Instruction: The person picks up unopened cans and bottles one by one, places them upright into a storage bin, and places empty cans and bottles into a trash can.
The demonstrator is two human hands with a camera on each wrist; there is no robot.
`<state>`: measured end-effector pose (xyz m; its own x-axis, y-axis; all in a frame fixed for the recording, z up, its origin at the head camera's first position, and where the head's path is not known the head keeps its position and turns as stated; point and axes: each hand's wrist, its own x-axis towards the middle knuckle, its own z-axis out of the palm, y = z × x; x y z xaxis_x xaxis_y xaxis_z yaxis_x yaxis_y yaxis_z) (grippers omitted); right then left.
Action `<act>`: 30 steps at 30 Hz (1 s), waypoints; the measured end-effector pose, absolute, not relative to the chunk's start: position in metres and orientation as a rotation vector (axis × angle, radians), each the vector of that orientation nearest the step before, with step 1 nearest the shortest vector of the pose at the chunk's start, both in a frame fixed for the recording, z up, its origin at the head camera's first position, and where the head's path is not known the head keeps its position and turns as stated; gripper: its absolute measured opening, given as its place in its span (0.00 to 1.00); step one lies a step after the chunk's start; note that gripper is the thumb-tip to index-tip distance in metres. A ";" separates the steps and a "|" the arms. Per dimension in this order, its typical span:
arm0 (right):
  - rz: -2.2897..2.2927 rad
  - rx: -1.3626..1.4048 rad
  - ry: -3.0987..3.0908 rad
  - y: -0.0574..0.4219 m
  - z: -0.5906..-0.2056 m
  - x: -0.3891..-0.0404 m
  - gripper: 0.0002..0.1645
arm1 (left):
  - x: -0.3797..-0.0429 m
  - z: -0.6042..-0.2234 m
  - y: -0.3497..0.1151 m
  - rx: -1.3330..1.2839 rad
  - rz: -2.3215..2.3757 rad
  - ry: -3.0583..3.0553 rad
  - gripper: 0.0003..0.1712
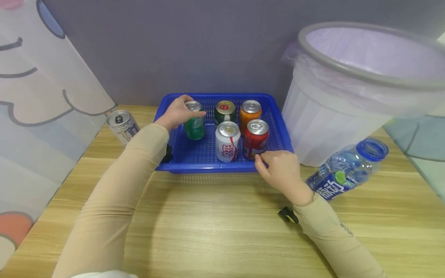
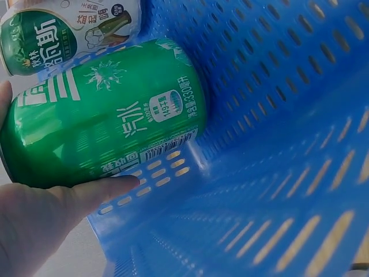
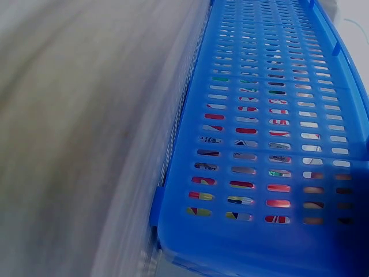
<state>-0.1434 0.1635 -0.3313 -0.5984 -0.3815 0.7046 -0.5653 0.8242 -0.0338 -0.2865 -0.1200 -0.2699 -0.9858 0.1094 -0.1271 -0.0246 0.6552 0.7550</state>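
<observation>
My left hand [image 1: 178, 112] grips a green soda can [image 1: 195, 130] near its top, at the left side of a blue plastic basket [image 1: 194, 167]. In the left wrist view the thumb lies along the green can's side, close to the slotted basket wall. My right hand [image 1: 282, 170] holds the basket's front rim near its right corner, fingers curled at the edge beside a red can [image 1: 255, 141]. Also upright in the basket are a white can [image 1: 227, 143], an orange can [image 1: 247, 116] and a dark green can with a gold top [image 1: 219, 117].
Left of the basket, a white-and-grey can [image 1: 123, 125] is on the wooden table [image 1: 194, 231], partly behind the left arm. A white bin [image 1: 313, 112] with a purple liner stands at the right. In front of it is an uncapped plastic bottle [image 1: 342, 172] with a blue label.
</observation>
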 end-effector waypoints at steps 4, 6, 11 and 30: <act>0.328 0.690 -2.285 0.164 -0.331 -0.143 0.26 | -0.288 -0.271 -0.119 0.105 1.236 2.722 0.39; 0.326 0.689 -2.288 0.164 -0.331 -0.143 0.26 | -0.288 -0.271 -0.119 0.115 1.239 2.729 0.38; 0.323 0.687 -2.290 0.164 -0.332 -0.144 0.26 | -0.289 -0.272 -0.118 0.116 1.230 2.739 0.38; 0.323 0.691 -2.283 0.164 -0.332 -0.144 0.26 | -0.290 -0.272 -0.117 0.189 1.216 2.705 0.40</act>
<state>-0.1442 0.1641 -0.3323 -0.5988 -0.3842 0.7027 -0.5639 0.8253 -0.0293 -0.2902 -0.1170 -0.2717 -0.9776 0.1843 -0.1020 0.0461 0.6597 0.7501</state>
